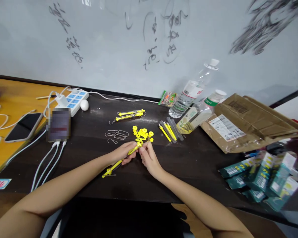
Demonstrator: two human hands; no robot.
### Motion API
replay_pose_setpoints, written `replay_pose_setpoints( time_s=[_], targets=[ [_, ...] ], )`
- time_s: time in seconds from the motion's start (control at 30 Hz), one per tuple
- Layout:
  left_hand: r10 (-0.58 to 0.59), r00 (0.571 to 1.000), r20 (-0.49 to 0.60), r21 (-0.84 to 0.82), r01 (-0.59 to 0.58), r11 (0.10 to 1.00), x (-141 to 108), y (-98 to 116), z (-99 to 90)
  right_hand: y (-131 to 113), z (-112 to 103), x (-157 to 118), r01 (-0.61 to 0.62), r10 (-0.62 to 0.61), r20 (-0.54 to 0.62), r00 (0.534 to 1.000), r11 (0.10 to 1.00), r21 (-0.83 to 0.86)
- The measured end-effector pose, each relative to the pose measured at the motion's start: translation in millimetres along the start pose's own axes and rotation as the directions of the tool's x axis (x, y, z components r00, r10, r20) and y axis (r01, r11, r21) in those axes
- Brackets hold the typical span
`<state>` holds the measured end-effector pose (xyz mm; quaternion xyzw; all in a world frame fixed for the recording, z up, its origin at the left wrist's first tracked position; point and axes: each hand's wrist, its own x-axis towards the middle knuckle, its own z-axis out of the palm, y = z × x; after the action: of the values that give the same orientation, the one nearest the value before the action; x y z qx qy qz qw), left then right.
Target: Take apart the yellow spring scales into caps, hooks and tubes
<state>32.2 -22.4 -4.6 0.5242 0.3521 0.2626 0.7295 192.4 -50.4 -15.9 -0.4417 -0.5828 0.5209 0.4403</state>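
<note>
A yellow spring scale with a clear tube slants up between my hands over the dark table. My left hand is closed around its upper part. At the top end, by the yellow ring cap, my right hand pinches with thumb and fingers; what lies between the fingertips is mostly hidden. Just beyond my hands is a pile of small yellow plastic parts. Bent wire hooks lie left of the pile. Farther back rest assembled spring scales, and to the right are clear tubes with yellow inner pieces.
Two plastic bottles stand at the back right beside a cardboard parcel. Several green boxes are heaped at the right. On the left are a power strip, a blurred-out device, a phone and white cables.
</note>
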Motion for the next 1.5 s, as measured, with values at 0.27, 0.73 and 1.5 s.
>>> replay_pose_setpoints(
  time_s=[0.27,0.73,1.5],
  targets=[
    [-0.073,0.997,-0.039,0.11,0.077,0.991,-0.7,1.8,3.1,-7.4,-15.2,18.9,-0.349,0.208,0.431,0.878,0.894,0.28],
    [-0.145,0.985,0.089,0.035,0.142,0.989,-9.6,14.2,-1.8,-0.6,-17.9,31.9,-0.22,0.071,0.505,0.86,0.945,0.241],
    [-0.183,0.983,0.023,-0.072,0.184,0.98,-4.5,10.7,-1.7,-4.1,-14.4,33.5,-0.292,0.135,0.462,0.877,0.912,0.288]
  ],
)
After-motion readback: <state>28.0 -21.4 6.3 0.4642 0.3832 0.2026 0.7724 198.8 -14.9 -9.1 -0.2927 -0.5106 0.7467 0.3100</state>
